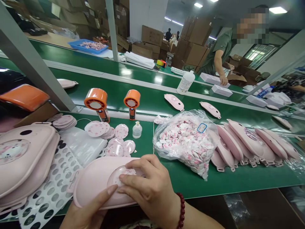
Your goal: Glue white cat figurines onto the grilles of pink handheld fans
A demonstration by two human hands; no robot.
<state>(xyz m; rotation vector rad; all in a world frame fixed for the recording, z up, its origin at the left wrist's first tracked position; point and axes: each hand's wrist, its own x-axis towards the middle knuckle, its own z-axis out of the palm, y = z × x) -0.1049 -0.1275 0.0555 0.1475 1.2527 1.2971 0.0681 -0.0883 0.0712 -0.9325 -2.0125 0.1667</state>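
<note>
Left hand cradles a pale pink plastic casing from below, thumb across its face; right hand, fingers spread, presses a round printed disc onto it, with a perforated sheet just left of the grip and a clear bag of printed discs just beyond it

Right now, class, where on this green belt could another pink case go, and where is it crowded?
Bare belt lies in front of the plastic bag and pink cases, and between the orange fan and upper pink case. The left, around the hands, is crowded.
</note>
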